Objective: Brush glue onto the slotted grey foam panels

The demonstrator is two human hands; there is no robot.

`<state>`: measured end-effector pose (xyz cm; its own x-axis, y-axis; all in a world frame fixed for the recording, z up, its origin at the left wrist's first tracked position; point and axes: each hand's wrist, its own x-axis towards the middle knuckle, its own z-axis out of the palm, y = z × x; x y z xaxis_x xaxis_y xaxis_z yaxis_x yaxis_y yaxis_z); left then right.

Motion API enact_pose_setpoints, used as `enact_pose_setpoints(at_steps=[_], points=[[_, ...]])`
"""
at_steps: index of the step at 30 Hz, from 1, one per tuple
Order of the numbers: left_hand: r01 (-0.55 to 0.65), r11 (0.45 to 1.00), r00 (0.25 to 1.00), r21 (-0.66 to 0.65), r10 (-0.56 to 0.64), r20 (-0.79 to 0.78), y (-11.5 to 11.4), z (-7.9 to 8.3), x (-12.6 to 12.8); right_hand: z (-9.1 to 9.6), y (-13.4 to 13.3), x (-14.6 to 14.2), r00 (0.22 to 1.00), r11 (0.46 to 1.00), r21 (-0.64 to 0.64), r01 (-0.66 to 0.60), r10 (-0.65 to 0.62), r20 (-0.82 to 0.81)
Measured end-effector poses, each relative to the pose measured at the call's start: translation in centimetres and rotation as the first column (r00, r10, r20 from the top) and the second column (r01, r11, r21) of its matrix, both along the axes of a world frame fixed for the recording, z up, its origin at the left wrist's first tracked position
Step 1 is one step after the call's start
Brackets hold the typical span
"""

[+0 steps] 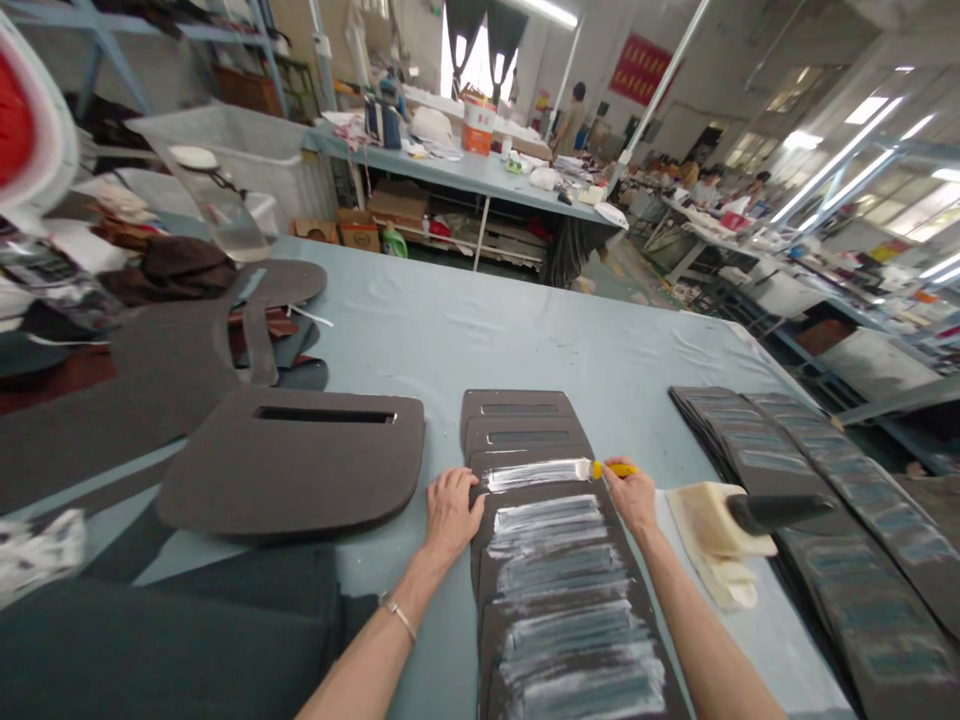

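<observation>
My right hand (631, 496) is closed around the yellow handle of a brush (616, 468). Its bristles touch the right end of a wet white streak on a dark brown panel (480, 482). That panel lies in an overlapping row; the nearer panels (551, 570) carry white smears around their slots, while the two farther ones (517, 400) show bare slots. On the row's left edge rests my left hand (452, 510), fingers extended and lying on the panel, holding nothing. Right of my right forearm stands a cream-coloured container (709, 525) with a black handle-like piece sticking out.
A stack of slotted brown panels (315, 460) lies left of my left hand. More smeared panels (757, 440) overlap along the right side. Dark folded fabric (187, 640) is at the near left. Beyond the blue-grey table (465, 320) stands another cluttered table (442, 170).
</observation>
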<state>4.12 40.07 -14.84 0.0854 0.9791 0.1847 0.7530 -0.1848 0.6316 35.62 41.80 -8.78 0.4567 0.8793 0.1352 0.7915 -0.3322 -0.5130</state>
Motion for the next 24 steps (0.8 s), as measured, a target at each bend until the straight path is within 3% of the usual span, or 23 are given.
enact_pose_setpoints(at_steps=[3, 6, 10, 13, 16, 21, 24], points=[[-0.007, 1.0, 1.0, -0.011, 0.007, 0.013, 0.4, 0.2, -0.1, 0.3, 0.5, -1.4, 1.0, 0.999, 0.037, -0.017, 0.017, -0.021], [0.003, 1.0, 1.0, 0.008, -0.003, 0.011, 1.1, 0.4, -0.1, 1.0, 1.2, -5.8, 0.976, 0.991, 0.124, -0.042, 0.067, -0.206], [0.054, 0.996, 0.997, 0.074, -0.05, -0.052, 2.0, 0.4, 0.0, 1.3, 2.3, -13.2, 0.85, 0.973, 0.168, -0.156, 0.219, -0.479], [0.094, 0.992, 0.989, 0.08, -0.084, -0.119, 2.4, 0.2, 0.0, 0.6, 3.3, -16.0, 0.796, 0.964, 0.137, -0.227, 0.264, -0.544], [0.103, 0.992, 0.985, 0.075, -0.092, -0.146, 2.2, 0.0, -0.1, -0.3, 3.9, -13.2, 0.84, 0.977, 0.087, -0.196, 0.213, -0.499], [0.077, 0.995, 0.989, 0.068, -0.067, -0.13, 2.1, 0.2, 0.1, -0.1, 4.3, -2.7, 0.991, 0.999, 0.034, 0.04, -0.035, -0.133], [0.025, 0.999, 0.992, 0.048, -0.019, -0.126, 2.9, 0.6, 0.6, 0.3, 4.7, -2.3, 0.998, 0.995, 0.08, 0.061, -0.059, -0.028]])
